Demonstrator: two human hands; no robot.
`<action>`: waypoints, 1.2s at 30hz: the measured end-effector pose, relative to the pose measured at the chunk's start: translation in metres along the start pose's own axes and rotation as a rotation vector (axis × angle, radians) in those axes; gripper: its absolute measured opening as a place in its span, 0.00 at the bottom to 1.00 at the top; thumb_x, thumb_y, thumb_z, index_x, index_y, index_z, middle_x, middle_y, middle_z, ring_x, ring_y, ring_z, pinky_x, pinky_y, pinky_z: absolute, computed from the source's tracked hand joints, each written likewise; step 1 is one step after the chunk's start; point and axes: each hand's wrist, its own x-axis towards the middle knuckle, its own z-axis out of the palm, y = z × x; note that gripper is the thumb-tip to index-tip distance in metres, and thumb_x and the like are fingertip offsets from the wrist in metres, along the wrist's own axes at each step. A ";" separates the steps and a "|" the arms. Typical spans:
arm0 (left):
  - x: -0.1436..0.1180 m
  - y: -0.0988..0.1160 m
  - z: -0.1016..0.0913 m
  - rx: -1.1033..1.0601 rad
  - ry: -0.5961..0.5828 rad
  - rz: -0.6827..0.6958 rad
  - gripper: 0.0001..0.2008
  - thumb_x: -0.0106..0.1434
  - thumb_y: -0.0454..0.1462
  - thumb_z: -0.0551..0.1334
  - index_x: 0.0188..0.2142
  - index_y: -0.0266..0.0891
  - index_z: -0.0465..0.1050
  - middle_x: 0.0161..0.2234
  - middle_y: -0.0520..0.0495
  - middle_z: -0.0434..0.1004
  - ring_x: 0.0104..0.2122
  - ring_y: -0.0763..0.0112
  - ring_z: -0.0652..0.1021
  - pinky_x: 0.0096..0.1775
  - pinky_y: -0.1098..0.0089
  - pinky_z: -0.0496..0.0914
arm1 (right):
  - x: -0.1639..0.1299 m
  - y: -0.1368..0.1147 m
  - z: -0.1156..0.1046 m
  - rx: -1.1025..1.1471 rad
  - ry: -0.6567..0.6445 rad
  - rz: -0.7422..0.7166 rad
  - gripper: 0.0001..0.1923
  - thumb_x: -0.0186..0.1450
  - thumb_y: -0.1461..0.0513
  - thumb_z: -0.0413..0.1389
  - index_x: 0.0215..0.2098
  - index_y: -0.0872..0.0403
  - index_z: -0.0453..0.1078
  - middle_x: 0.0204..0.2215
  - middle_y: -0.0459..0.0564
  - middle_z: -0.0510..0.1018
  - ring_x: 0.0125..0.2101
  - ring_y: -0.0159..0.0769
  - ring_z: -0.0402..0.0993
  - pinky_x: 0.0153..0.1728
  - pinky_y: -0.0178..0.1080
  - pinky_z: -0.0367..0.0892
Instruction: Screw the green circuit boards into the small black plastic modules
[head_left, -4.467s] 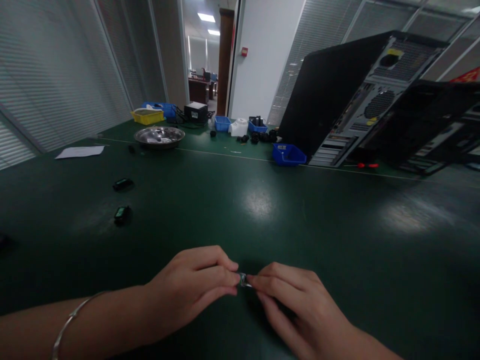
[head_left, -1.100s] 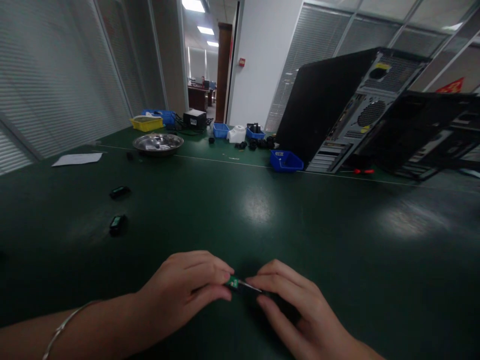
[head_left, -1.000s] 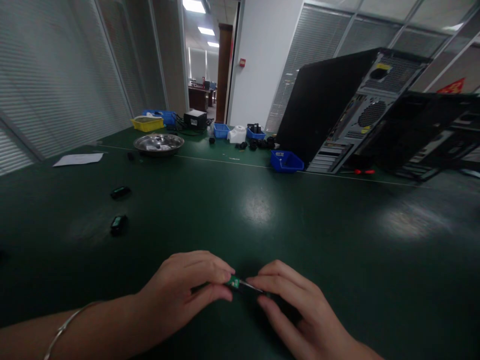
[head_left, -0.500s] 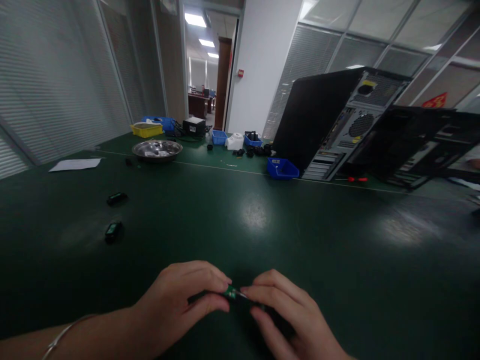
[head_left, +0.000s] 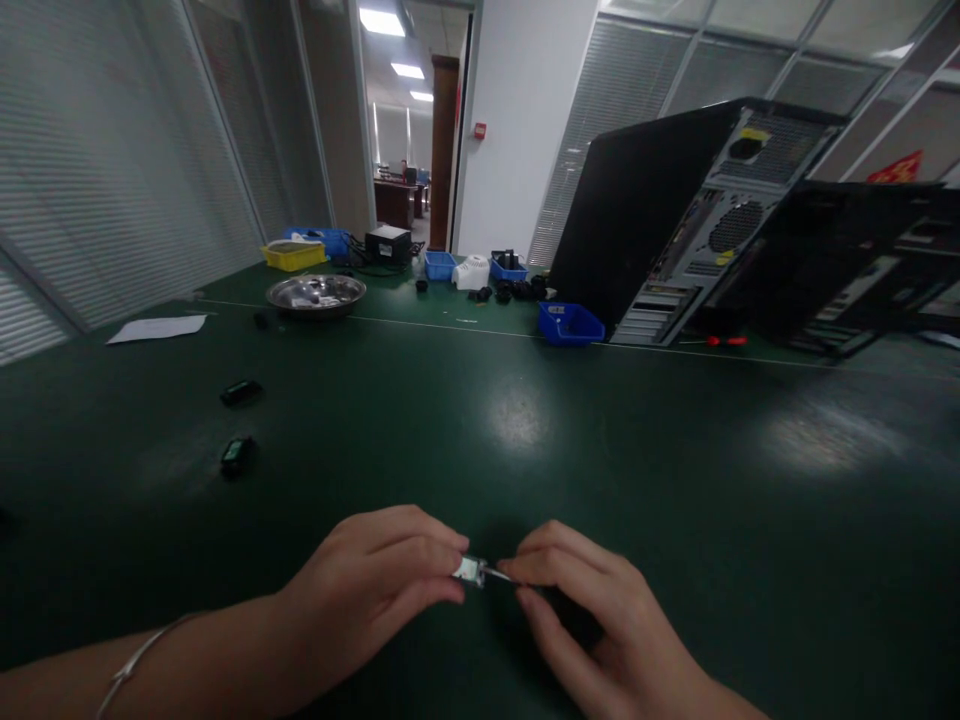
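Low over the near edge of the dark green table point(head_left: 525, 420), my left hand point(head_left: 375, 590) pinches a small pale part point(head_left: 469, 570) between thumb and forefinger. My right hand point(head_left: 592, 620) meets it from the right, its fingertips closed on a thin metal pin or tool tip point(head_left: 498, 575) that touches the part. A thin bracelet point(head_left: 135, 660) circles my left wrist. What my right palm covers is hidden.
Two small black modules point(head_left: 241, 392) point(head_left: 237, 455) lie to the left. At the back are a steel bowl point(head_left: 316, 293), a paper sheet point(head_left: 157, 328), blue bins point(head_left: 570, 323), a yellow bin point(head_left: 293, 256), a red screwdriver point(head_left: 726, 341) and leaning computer cases point(head_left: 675, 220).
My hands stay together on the small part. The part has turned from its green face to a pale shiny one. The camera has tilted slightly.
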 end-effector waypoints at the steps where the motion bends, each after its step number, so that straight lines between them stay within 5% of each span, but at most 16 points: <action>1: 0.000 0.000 0.000 0.035 -0.005 0.014 0.04 0.71 0.36 0.60 0.43 0.41 0.73 0.40 0.48 0.82 0.37 0.71 0.82 0.41 0.75 0.76 | 0.000 0.000 0.000 0.004 -0.003 0.000 0.12 0.67 0.70 0.51 0.43 0.53 0.73 0.34 0.52 0.77 0.32 0.37 0.74 0.32 0.37 0.72; 9: -0.004 0.001 0.002 0.071 -0.027 0.056 0.04 0.71 0.33 0.59 0.44 0.39 0.73 0.41 0.46 0.81 0.37 0.70 0.81 0.40 0.73 0.75 | 0.001 0.003 0.000 0.061 -0.005 -0.004 0.11 0.66 0.70 0.51 0.41 0.53 0.73 0.33 0.53 0.77 0.32 0.37 0.74 0.32 0.37 0.72; 15: 0.003 0.000 0.005 -0.070 0.025 -0.075 0.04 0.70 0.37 0.61 0.40 0.40 0.74 0.37 0.49 0.82 0.35 0.74 0.82 0.39 0.80 0.74 | 0.000 0.006 0.003 -0.020 0.013 -0.047 0.12 0.67 0.71 0.51 0.45 0.53 0.71 0.35 0.53 0.77 0.33 0.37 0.75 0.33 0.37 0.72; 22: 0.002 0.006 0.011 -0.202 -0.070 -0.291 0.02 0.66 0.36 0.64 0.35 0.41 0.74 0.31 0.52 0.81 0.30 0.72 0.81 0.34 0.76 0.75 | -0.002 0.006 0.006 -0.244 0.050 -0.145 0.14 0.66 0.71 0.52 0.47 0.53 0.70 0.36 0.54 0.78 0.34 0.40 0.75 0.33 0.39 0.72; 28: 0.001 0.002 0.012 -0.241 -0.076 -0.288 0.03 0.65 0.32 0.64 0.37 0.41 0.74 0.34 0.52 0.81 0.33 0.71 0.81 0.38 0.75 0.74 | 0.000 0.003 0.002 -0.119 0.080 -0.040 0.11 0.67 0.70 0.50 0.44 0.53 0.70 0.35 0.53 0.76 0.34 0.38 0.74 0.33 0.39 0.71; 36: -0.003 -0.004 0.006 -0.023 -0.252 -0.330 0.08 0.62 0.29 0.62 0.39 0.40 0.71 0.35 0.49 0.77 0.34 0.66 0.76 0.37 0.69 0.72 | -0.002 0.009 -0.004 -0.060 0.064 0.080 0.10 0.70 0.68 0.48 0.45 0.53 0.70 0.37 0.52 0.74 0.37 0.38 0.73 0.37 0.40 0.70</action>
